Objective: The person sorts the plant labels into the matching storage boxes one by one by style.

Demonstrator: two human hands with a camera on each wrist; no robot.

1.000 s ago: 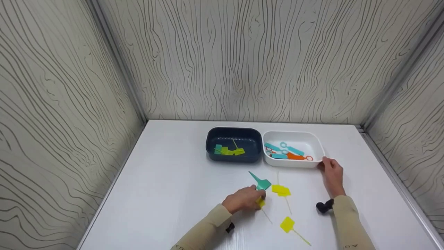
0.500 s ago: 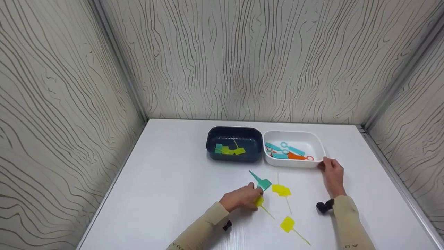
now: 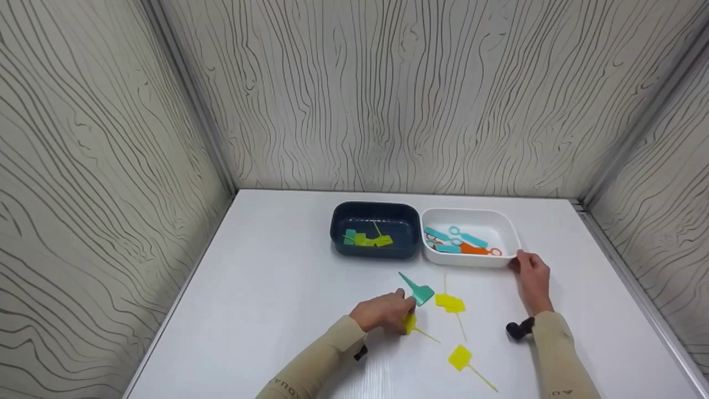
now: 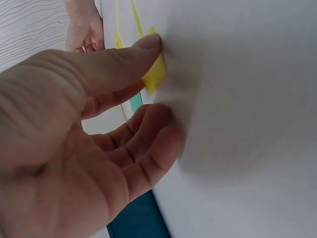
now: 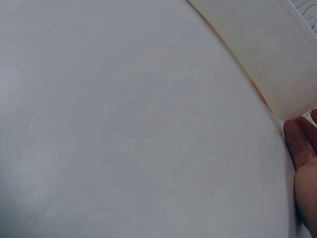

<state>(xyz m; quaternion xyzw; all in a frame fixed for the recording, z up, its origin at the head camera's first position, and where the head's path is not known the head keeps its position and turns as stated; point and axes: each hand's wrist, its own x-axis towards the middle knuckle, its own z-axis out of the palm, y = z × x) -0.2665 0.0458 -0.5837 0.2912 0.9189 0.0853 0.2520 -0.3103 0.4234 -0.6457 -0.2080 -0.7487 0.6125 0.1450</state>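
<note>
My left hand (image 3: 388,311) pinches a yellow plant label (image 3: 410,323) by its square head between thumb and forefinger; its thin stem points right. In the left wrist view the thumb lies over this label (image 4: 156,72), and the other fingers are curled beneath. Just past the fingertips a green T-shaped plant label (image 3: 422,293) lies on the table. Two yellow labels (image 3: 450,302) overlap to its right, and another yellow label (image 3: 460,358) lies nearer the front. My right hand (image 3: 535,280) holds the near right corner of a white box (image 3: 471,259), fingertips against its wall.
A dark blue box (image 3: 376,252) stands against the white box's left side, with yellow labels and a green one inside. Blue tags (image 3: 473,240) and an orange tag (image 3: 473,250), with ring ends, lie in the white box. Patterned walls (image 3: 365,111) enclose the table.
My left hand has drawn slightly left with the yellow label, whose stem has swung to point more to the right. The green label is now more uncovered. My right hand stays at the box corner.
</note>
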